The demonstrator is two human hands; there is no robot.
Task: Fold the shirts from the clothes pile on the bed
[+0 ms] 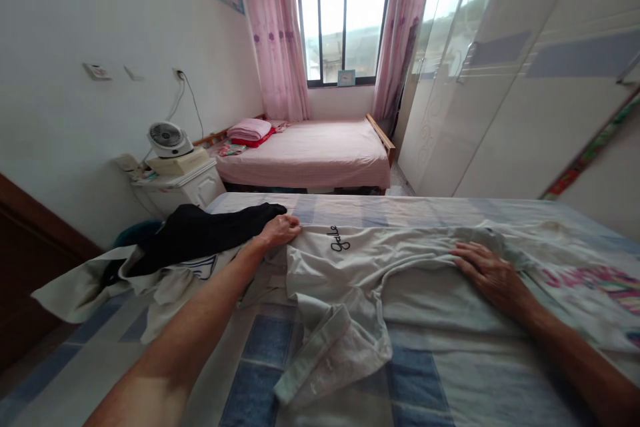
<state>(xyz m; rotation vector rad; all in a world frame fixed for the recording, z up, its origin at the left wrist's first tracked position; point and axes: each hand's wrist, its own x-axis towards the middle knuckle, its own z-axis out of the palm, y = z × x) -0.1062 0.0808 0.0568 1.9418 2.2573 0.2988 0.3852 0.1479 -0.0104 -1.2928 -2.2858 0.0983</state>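
A pale grey-white T-shirt (380,260) with black script lettering lies spread on the bed in front of me. My left hand (279,230) is closed on the shirt's far left edge, fingers curled round the cloth. My right hand (487,270) lies flat on the shirt's right part, fingers stretched out and slightly apart. A loose sleeve (335,347) of the shirt hangs crumpled toward me. A black garment (205,232) lies just left of my left hand.
The bed (320,373) has a blue and white checked sheet. More clothes (100,280) pile at its left side, and a printed garment (595,280) at the right. Beyond stand a nightstand with a fan (167,139), a pink bed (315,150) and a wardrobe (525,80).
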